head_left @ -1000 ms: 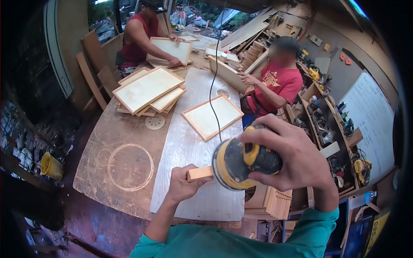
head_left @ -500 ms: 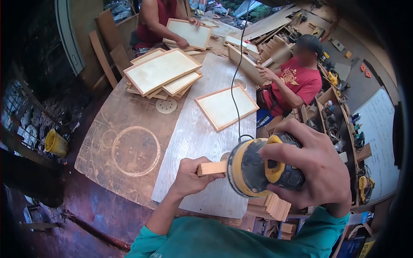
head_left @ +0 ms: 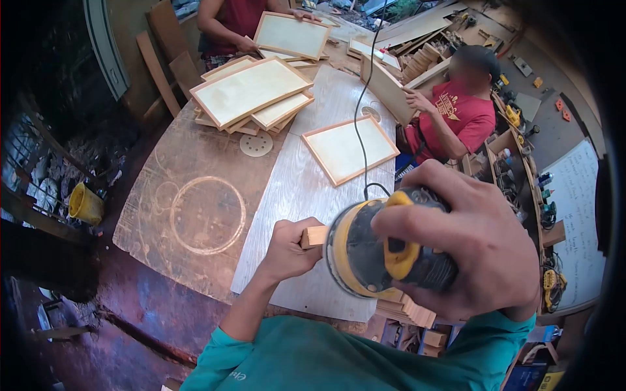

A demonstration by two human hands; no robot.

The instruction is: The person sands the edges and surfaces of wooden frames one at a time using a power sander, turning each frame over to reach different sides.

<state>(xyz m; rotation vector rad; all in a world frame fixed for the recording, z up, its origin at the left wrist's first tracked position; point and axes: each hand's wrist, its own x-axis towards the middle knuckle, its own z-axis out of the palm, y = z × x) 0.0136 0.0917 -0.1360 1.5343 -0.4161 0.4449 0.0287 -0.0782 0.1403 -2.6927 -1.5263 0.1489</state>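
Note:
My left hand (head_left: 292, 251) is closed around a small wooden piece (head_left: 314, 237), whose end shows between thumb and fingers. Wrapped over the top of a yellow and black sander (head_left: 365, 244), my right hand (head_left: 466, 241) holds it on its side. The sander's round pad faces left, against the wooden piece, and hides part of it. A black cord (head_left: 360, 140) runs up from the sander, across a framed panel (head_left: 350, 150) lying on the grey board (head_left: 277, 225).
Stacked framed panels (head_left: 251, 93) and a sanding disc (head_left: 255, 144) lie on the worktable (head_left: 153, 215). Two co-workers hold panels at its far side and right. A tool shelf (head_left: 521, 176) stands right, a yellow bucket (head_left: 85, 203) left. Wood pieces (head_left: 407, 309) are stacked beneath my right hand.
The sander and my right hand have moved left along the wooden piece, so less of it shows. The far co-worker's panel has shifted slightly and tilted up.

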